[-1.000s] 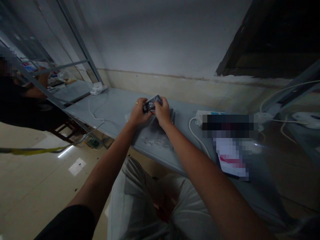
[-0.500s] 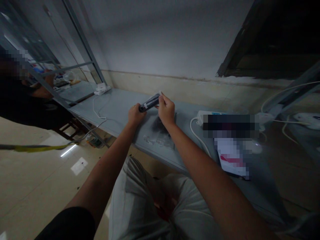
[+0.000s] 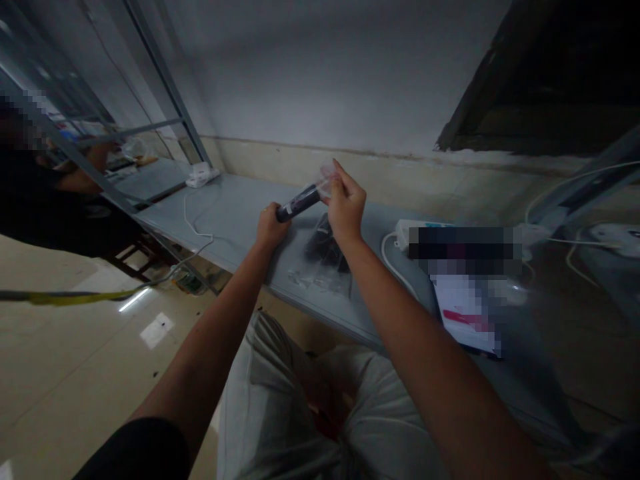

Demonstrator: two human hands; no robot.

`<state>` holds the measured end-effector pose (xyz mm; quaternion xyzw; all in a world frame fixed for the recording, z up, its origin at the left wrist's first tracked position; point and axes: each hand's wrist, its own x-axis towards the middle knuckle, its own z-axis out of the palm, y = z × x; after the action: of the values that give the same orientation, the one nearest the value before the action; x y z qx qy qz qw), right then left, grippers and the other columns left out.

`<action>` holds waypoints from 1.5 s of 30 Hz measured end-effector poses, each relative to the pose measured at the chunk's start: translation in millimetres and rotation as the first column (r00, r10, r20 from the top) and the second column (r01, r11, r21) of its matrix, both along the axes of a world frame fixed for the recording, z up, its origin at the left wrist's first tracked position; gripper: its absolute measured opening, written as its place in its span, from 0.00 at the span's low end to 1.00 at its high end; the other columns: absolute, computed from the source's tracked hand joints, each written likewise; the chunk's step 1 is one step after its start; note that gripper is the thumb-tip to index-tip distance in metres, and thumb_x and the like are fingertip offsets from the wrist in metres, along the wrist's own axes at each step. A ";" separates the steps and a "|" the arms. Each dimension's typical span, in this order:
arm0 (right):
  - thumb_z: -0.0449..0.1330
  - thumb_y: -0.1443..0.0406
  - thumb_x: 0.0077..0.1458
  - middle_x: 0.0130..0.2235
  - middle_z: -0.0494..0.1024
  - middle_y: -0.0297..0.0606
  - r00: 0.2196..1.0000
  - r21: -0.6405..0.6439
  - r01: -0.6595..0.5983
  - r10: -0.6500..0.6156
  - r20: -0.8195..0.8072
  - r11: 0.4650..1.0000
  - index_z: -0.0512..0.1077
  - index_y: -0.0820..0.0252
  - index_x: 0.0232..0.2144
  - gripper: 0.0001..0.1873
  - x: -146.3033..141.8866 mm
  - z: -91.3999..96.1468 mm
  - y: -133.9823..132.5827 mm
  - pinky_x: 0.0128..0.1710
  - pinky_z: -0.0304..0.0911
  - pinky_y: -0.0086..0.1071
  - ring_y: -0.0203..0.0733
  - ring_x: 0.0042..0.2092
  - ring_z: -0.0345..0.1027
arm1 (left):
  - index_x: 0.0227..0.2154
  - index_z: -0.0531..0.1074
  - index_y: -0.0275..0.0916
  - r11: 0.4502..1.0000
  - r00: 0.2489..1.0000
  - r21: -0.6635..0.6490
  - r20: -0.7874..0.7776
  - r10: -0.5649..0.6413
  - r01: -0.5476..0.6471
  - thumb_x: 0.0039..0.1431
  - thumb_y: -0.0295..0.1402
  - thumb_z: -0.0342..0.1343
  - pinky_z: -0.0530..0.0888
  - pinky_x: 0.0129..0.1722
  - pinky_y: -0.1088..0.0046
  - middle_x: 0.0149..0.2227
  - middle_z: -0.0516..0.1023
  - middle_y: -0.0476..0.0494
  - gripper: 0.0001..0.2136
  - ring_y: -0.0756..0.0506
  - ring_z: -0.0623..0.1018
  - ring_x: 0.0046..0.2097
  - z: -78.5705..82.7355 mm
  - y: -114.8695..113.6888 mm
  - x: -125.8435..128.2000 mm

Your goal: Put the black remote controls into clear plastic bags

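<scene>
Progress appears partial: left hand (image 3: 271, 227) grips the near end of a dark slim device (image 3: 299, 201) raised above the grey bench (image 3: 235, 207), right hand (image 3: 346, 203) pinches a clear plastic sleeve (image 3: 325, 179) at its far end, only partly off; dim light hides detail.

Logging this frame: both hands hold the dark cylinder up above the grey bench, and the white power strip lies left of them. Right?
Not quite. In the head view the white power strip lies to the right of the hands; left hand and right hand do hold the dark cylinder above the grey bench.
</scene>
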<state>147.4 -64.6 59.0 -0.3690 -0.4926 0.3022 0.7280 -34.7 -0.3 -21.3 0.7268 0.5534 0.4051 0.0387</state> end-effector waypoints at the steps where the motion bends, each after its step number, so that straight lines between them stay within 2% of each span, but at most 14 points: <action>1: 0.55 0.49 0.61 0.53 0.78 0.40 1.000 0.017 0.010 -0.010 -0.002 1.000 0.69 0.52 0.59 0.28 0.0 1.1 -0.4 0.50 0.74 0.40 0.45 0.57 0.71 | 0.42 0.68 0.40 1.000 1.000 0.011 -0.005 -0.014 0.014 0.51 0.32 0.58 0.70 0.43 0.64 0.39 0.76 0.40 0.14 0.41 0.75 0.42 -0.5 0.2 0.2; 5: 0.53 0.50 0.63 0.54 0.76 0.40 0.998 0.068 0.047 -0.049 0.031 0.997 0.69 0.51 0.60 0.27 2.1 7.9 -1.9 0.51 0.73 0.39 0.46 0.58 0.70 | 0.43 0.67 0.40 0.999 0.999 0.013 -0.008 -0.050 0.050 0.50 0.31 0.59 0.70 0.42 0.64 0.38 0.76 0.41 0.16 0.42 0.74 0.40 -0.8 -0.1 1.9; 10: 0.55 0.51 0.62 0.54 0.75 0.41 0.997 0.072 0.075 -0.077 0.027 0.995 0.67 0.52 0.59 0.27 4.4 10.6 4.5 0.51 0.72 0.38 0.44 0.57 0.71 | 0.34 0.67 0.41 0.999 1.000 -0.034 -0.024 0.007 -0.008 0.52 0.33 0.59 0.69 0.39 0.64 0.34 0.75 0.42 0.08 0.42 0.74 0.38 2.3 -0.5 3.2; 13: 0.62 0.51 0.56 0.49 0.77 0.42 0.998 -0.012 0.057 -0.057 0.010 0.998 0.70 0.56 0.54 0.27 -0.7 -3.1 11.6 0.49 0.73 0.38 0.44 0.54 0.72 | 0.32 0.65 0.41 1.000 0.999 -0.017 -0.020 0.026 -0.026 0.51 0.31 0.58 0.69 0.40 0.64 0.35 0.75 0.42 0.07 0.42 0.74 0.39 2.7 -0.2 3.0; 15: 0.65 0.52 0.52 0.43 0.79 0.41 1.000 -0.129 0.016 -0.018 -0.012 0.992 0.72 0.59 0.46 0.23 -6.9 -17.0 15.4 0.45 0.75 0.37 0.44 0.49 0.75 | 0.33 0.65 0.41 1.000 1.000 0.004 -0.022 0.022 -0.022 0.50 0.30 0.58 0.69 0.40 0.64 0.36 0.74 0.42 0.08 0.42 0.73 0.40 1.9 0.2 2.6; 17: 0.64 0.55 0.52 0.39 0.79 0.39 0.997 -0.268 -0.058 0.044 -0.057 0.962 0.73 0.59 0.40 0.17 -13.4 -30.3 18.5 0.38 0.77 0.37 0.43 0.42 0.76 | 0.34 0.64 0.41 1.000 0.999 0.013 -0.030 0.018 -0.018 0.50 0.29 0.59 0.69 0.41 0.64 0.37 0.74 0.41 0.10 0.41 0.73 0.40 0.7 0.7 1.8; 19: 0.61 0.58 0.55 0.37 0.78 0.37 0.994 -0.336 -0.070 0.039 -0.099 0.939 0.73 0.59 0.37 0.11 -18.2 -40.0 21.1 0.33 0.77 0.37 0.41 0.38 0.75 | 0.36 0.64 0.41 0.999 0.998 0.021 -0.032 0.048 -0.047 0.52 0.28 0.57 0.68 0.42 0.63 0.38 0.74 0.40 0.09 0.40 0.73 0.42 -0.1 1.2 1.0; 24: 0.56 0.62 0.57 0.40 0.77 0.36 0.985 -0.351 -0.087 0.029 -0.167 0.932 0.72 0.58 0.38 0.08 -23.0 -48.8 24.2 0.34 0.78 0.38 0.39 0.37 0.75 | 0.37 0.65 0.40 0.970 0.974 0.082 0.010 0.228 -0.228 0.59 0.23 0.48 0.66 0.46 0.59 0.41 0.72 0.34 0.06 0.37 0.71 0.47 -0.2 2.4 -0.3; 29: 0.55 0.63 0.58 0.39 0.79 0.37 0.968 -0.351 -0.095 0.004 -0.250 0.932 0.71 0.59 0.38 0.07 -21.3 -44.9 22.9 0.36 0.78 0.41 0.40 0.36 0.76 | 0.37 0.65 0.42 0.959 0.966 0.118 0.034 0.256 -0.258 0.59 0.21 0.45 0.67 0.46 0.59 0.39 0.73 0.37 0.09 0.38 0.71 0.46 -1.5 1.6 -2.0; 35: 0.52 0.65 0.60 0.35 0.81 0.38 0.924 -0.312 -0.126 -0.004 -0.383 0.942 0.67 0.59 0.37 0.05 -1.8 -37.6 22.9 0.35 0.76 0.36 0.39 0.33 0.78 | 0.33 0.68 0.40 0.940 0.941 -0.021 0.008 0.340 -0.339 0.57 0.30 0.54 0.67 0.46 0.57 0.39 0.74 0.33 0.01 0.34 0.73 0.48 -1.0 -1.5 -7.5; 40: 0.50 0.67 0.60 0.34 0.80 0.38 0.877 -0.376 -0.098 -0.098 -0.469 0.921 0.67 0.61 0.33 0.06 7.1 -40.2 24.0 0.36 0.76 0.37 0.37 0.30 0.77 | 0.38 0.69 0.39 0.900 0.873 -0.161 0.223 0.433 -0.405 0.59 0.39 0.56 0.69 0.43 0.61 0.40 0.77 0.35 0.09 0.37 0.76 0.45 4.0 -1.7 -11.1; 42: 0.52 0.67 0.58 0.34 0.80 0.37 0.876 -0.394 -0.095 -0.111 -0.470 0.914 0.67 0.61 0.33 0.05 6.5 -40.6 23.2 0.37 0.77 0.37 0.37 0.29 0.77 | 0.40 0.68 0.40 0.918 0.877 -0.128 0.272 0.397 -0.376 0.60 0.40 0.56 0.69 0.42 0.63 0.40 0.77 0.38 0.11 0.38 0.77 0.44 6.2 -2.8 -9.6; 45: 0.53 0.67 0.58 0.34 0.80 0.37 0.884 -0.380 -0.145 -0.053 -0.464 0.913 0.68 0.61 0.34 0.05 2.8 -39.2 20.5 0.37 0.77 0.38 0.36 0.28 0.76 | 0.41 0.68 0.41 0.964 0.943 0.019 0.215 0.254 -0.264 0.58 0.37 0.59 0.70 0.43 0.64 0.40 0.76 0.40 0.11 0.39 0.76 0.44 8.0 -5.9 -4.2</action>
<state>150.2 -44.1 19.8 -0.4160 -0.2396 0.4944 0.7246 -38.9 -6.2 -13.3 0.6015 0.6269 0.4944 0.0265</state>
